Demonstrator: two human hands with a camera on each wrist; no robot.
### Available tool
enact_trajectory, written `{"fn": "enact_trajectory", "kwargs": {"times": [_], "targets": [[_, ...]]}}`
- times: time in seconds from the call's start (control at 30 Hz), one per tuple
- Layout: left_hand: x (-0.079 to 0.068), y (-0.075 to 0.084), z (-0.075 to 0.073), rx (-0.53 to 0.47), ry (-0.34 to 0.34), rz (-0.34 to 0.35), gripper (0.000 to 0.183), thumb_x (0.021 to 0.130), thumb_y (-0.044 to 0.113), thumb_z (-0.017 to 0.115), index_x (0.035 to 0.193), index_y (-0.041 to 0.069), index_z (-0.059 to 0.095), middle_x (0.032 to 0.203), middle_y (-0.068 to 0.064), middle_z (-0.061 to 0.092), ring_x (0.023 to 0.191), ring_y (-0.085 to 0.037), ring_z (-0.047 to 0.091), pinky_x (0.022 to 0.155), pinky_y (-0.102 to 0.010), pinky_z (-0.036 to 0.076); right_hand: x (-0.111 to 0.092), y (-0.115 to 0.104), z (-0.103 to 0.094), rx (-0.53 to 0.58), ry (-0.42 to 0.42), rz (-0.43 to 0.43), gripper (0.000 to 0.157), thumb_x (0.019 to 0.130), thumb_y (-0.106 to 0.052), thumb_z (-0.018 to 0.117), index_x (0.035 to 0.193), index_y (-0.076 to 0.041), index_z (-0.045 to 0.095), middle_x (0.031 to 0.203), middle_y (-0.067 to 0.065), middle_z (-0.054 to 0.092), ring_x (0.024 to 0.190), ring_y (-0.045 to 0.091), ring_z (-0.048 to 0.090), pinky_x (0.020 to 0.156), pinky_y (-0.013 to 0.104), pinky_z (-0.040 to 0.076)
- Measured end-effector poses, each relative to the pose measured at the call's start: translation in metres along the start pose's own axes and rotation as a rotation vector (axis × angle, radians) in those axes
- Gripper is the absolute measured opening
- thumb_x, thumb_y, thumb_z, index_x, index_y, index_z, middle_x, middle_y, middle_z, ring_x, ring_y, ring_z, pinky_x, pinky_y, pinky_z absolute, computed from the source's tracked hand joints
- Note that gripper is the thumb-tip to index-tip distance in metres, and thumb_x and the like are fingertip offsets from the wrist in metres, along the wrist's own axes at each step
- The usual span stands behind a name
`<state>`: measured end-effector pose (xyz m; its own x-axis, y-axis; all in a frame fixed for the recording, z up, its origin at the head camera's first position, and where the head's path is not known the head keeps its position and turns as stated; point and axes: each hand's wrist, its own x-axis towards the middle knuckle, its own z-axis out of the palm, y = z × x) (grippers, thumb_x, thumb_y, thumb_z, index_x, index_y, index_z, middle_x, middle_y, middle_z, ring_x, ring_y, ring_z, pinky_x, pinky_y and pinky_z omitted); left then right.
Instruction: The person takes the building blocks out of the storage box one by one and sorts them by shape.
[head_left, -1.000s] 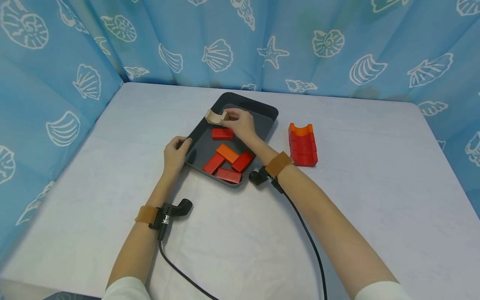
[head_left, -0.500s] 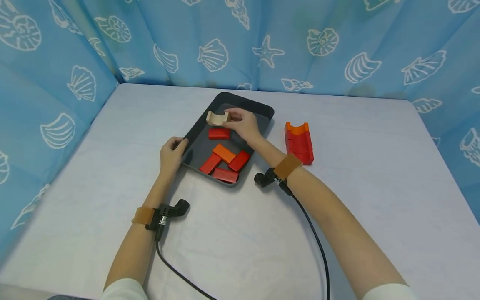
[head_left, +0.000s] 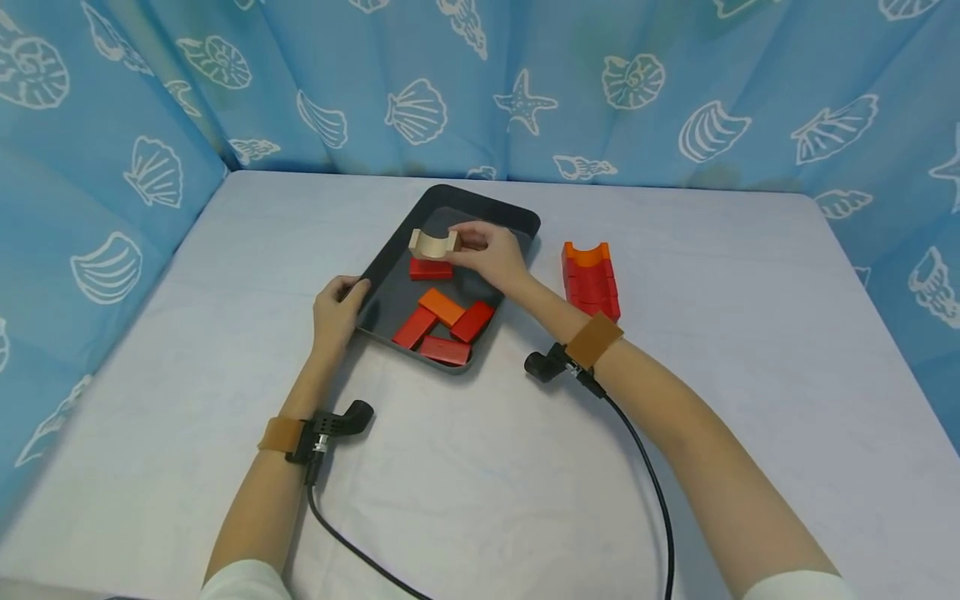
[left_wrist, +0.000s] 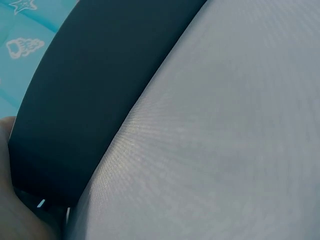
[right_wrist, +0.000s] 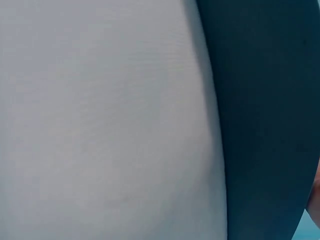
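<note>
My left hand point(head_left: 335, 317) grips the left rim of a dark grey tray point(head_left: 390, 250), thumb over the edge; the left wrist view shows the tray's outer wall point(left_wrist: 85, 90) beside that hand. Over the tray's far half, my right hand point(head_left: 491, 254) pinches a pale wooden block point(head_left: 433, 247) by its right end. The block has a curved notch in its top. Just below it in the head view, a red block point(head_left: 431, 270) lies in the tray. In the right wrist view the tray's wall point(right_wrist: 265, 120) fills the right side, and only a sliver of hand shows.
Near the tray's front corner lie an orange block point(head_left: 441, 307) and several red blocks point(head_left: 446, 350). Right of the tray stands a row of red notched blocks point(head_left: 591, 287) with an orange notched block point(head_left: 587, 254) at its far end. A shell-patterned curtain point(head_left: 570, 100) hangs behind the table.
My right hand has brought the pale block from the tray's left rim inward and towards me, over the red block. My left hand keeps its grip on the rim. The head view has shifted slightly.
</note>
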<state>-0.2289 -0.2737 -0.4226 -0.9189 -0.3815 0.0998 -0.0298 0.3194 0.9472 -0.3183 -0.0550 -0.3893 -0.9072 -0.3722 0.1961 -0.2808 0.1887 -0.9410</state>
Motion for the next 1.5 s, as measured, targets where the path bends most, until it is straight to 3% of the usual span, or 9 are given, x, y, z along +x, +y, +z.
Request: {"fn": "enact_trajectory", "kwargs": {"times": [0.6, 0.97, 1.23, 1.5], "targets": [[0.0, 0.001, -0.005, 0.005, -0.002, 0.005, 0.034, 0.088, 0.026, 0.053, 0.103, -0.004, 0.059, 0.093, -0.008, 0.055, 0.08, -0.014, 0.046, 0.073, -0.024, 0.035, -0.018, -0.005, -0.014, 0.085, -0.048, -0.025, 0.038, 0.076, -0.006, 0.071, 0.11, 0.004, 0.059, 0.102, 0.012, 0.062, 0.091, 0.017, 0.058, 0.078, 0.027, 0.045], [0.001, 0.002, -0.001, 0.028, -0.016, 0.004, 0.037, 0.089, 0.028, 0.051, 0.104, -0.005, 0.058, 0.094, -0.009, 0.055, 0.081, -0.014, 0.046, 0.072, -0.024, 0.035, -0.03, 0.0, -0.031, 0.109, -0.043, 0.006, 0.039, 0.075, -0.006, 0.071, 0.111, 0.004, 0.059, 0.105, 0.012, 0.062, 0.094, 0.018, 0.058, 0.079, 0.028, 0.045], [-0.001, -0.001, 0.001, 0.02, -0.012, -0.01, 0.036, 0.089, 0.027, 0.051, 0.105, -0.004, 0.058, 0.096, -0.01, 0.055, 0.082, -0.014, 0.046, 0.073, -0.024, 0.035, -0.038, -0.008, -0.032, 0.145, -0.079, -0.03, 0.038, 0.075, -0.002, 0.07, 0.111, 0.004, 0.059, 0.107, 0.013, 0.061, 0.095, 0.019, 0.058, 0.079, 0.03, 0.045], [-0.002, -0.001, 0.002, 0.015, -0.02, -0.017, 0.037, 0.089, 0.028, 0.051, 0.106, -0.005, 0.057, 0.098, -0.011, 0.055, 0.083, -0.014, 0.046, 0.074, -0.024, 0.034, -0.048, -0.007, -0.043, 0.151, -0.066, 0.015, 0.036, 0.077, -0.003, 0.068, 0.111, 0.003, 0.058, 0.108, 0.012, 0.059, 0.096, 0.02, 0.057, 0.08, 0.03, 0.044]]}}
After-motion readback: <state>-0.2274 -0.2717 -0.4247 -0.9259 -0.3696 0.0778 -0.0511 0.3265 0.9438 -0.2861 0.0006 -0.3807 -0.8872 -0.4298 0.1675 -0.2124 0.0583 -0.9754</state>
